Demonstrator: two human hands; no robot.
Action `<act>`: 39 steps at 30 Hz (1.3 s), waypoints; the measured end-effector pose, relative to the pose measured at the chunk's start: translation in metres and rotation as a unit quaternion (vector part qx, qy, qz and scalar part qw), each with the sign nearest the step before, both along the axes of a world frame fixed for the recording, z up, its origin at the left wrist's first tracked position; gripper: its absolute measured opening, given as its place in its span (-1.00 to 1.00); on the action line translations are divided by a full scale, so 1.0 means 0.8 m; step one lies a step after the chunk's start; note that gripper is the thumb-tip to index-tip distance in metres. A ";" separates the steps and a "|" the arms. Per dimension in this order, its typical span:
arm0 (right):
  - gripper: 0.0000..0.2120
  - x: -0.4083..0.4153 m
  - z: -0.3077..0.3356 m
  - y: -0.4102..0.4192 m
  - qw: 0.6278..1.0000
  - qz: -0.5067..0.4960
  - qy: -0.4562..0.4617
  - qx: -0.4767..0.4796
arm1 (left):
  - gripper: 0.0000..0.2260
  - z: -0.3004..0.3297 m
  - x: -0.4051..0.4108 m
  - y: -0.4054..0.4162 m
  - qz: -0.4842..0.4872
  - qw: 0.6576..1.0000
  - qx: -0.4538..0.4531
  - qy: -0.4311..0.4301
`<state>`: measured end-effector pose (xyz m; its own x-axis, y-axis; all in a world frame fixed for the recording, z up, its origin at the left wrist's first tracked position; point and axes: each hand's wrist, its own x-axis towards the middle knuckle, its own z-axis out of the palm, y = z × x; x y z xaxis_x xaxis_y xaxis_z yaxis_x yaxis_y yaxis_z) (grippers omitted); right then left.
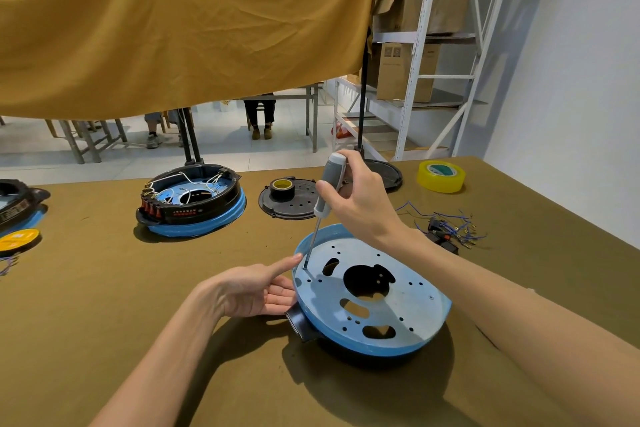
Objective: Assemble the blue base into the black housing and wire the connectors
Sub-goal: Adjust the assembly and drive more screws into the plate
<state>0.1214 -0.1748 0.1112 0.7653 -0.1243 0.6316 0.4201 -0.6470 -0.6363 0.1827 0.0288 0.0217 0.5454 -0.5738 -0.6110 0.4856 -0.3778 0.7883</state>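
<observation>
The bench (104, 288) is covered in an olive-brown cloth with a matte, slightly wrinkled weave. Behind it a mustard-yellow sheet (173, 21) hangs in soft folds, and beyond its lower edge a pale tiled floor shows, with table legs and the legs of seated people. At the far right stand white metal shelves (426, 45) stacked with cardboard boxes (405, 69), beside a plain white wall.

Near the front edge, right of the middle, lies the blue base (374, 291): a round, shallow pan with a glossy blue rim and a dull grey-blue floor pierced by one large cutout, several oval ones and many small holes. It sits on the black housing (299, 321), of which a dark, squarish lug pokes out at the lower left.

The right hand (356, 201) grips a screwdriver (327, 191) with a grey and white handle; its thin steel shaft slants down to the pan's floor near the left rim. The left hand (256, 291) rests open against the pan's left side, index finger stretched to the rim.

Toward the far edge sit a finished black and blue unit (194, 201) with white wires, a black perforated disc (291, 201) carrying a dark tape roll (283, 188), and a yellow tape roll (441, 176). A tangle of blue wires (446, 222) with connectors lies toward the right edge.
</observation>
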 end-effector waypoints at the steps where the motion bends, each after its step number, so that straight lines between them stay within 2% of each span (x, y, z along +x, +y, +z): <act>1: -0.65 0.000 0.002 0.000 1.000 0.000 0.002 -0.001 | -0.20 0.000 0.000 0.000 -0.001 1.000 0.001 -0.002; 4: -0.62 -0.003 0.017 -0.001 0.999 0.007 0.013 -0.047 | -0.21 -0.001 0.001 0.000 -0.004 1.000 0.002 -0.001; 6: -0.64 -0.003 0.034 0.001 0.991 0.000 0.034 -0.128 | -0.22 0.000 0.001 0.001 -0.006 1.000 0.003 -0.001; 9: -0.66 0.002 0.067 0.010 0.969 -0.010 0.102 -0.225 | -0.22 0.001 0.001 0.000 -0.013 1.000 0.008 -0.003; 12: -0.72 0.006 0.096 0.012 0.949 0.021 0.186 -0.253 | -0.22 0.002 0.003 0.000 -0.021 1.000 0.010 0.001; 14: -0.72 0.006 0.102 0.013 0.931 -0.005 0.187 -0.312 | -0.23 0.004 0.003 0.000 -0.029 1.000 0.009 0.006; 17: -0.57 0.007 0.111 0.016 0.886 -0.068 0.217 -0.405 | -0.25 0.005 0.001 0.000 -0.029 0.999 0.005 0.015; 20: -0.71 0.008 0.127 0.014 0.882 -0.007 0.306 -0.359 | -0.34 0.004 0.000 0.000 -0.029 0.999 -0.002 0.022; 21: -0.74 0.007 0.130 0.014 0.883 0.004 0.310 -0.353 | -0.36 0.004 -0.001 0.001 -0.028 0.999 -0.004 0.025; 25: -0.63 0.006 0.129 0.022 0.854 -0.007 0.312 -0.417 | -0.37 0.002 -0.004 0.002 -0.011 0.999 -0.011 0.031; 28: -0.65 0.007 0.137 0.023 0.856 0.053 0.371 -0.356 | -0.43 -0.002 -0.004 0.004 -0.002 0.999 -0.026 0.041; 30: -0.67 0.009 0.136 0.024 0.859 0.054 0.373 -0.347 | -0.41 -0.003 -0.003 0.004 0.002 0.999 -0.031 0.043; 33: -0.51 0.011 0.135 0.027 0.852 0.036 0.359 -0.380 | -0.44 -0.003 -0.003 0.003 0.004 0.998 -0.040 0.054; 35: -0.37 0.012 0.140 0.026 0.853 0.074 0.376 -0.354 | -0.44 -0.003 -0.004 0.004 0.004 0.997 -0.046 0.059; 36: -0.37 0.012 0.143 0.026 0.852 0.086 0.385 -0.344 | -0.40 -0.004 -0.003 0.005 0.006 0.997 -0.047 0.057; 39: -0.60 0.015 0.139 0.029 0.849 0.043 0.352 -0.391 | -0.39 -0.005 -0.003 0.005 0.008 0.998 -0.046 0.053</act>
<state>0.1334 -0.1518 0.2226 0.9725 0.1982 -0.1220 0.1809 -0.9736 -0.1393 0.1804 0.0330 0.0176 0.4905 -0.6213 -0.6111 0.5737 -0.2977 0.7630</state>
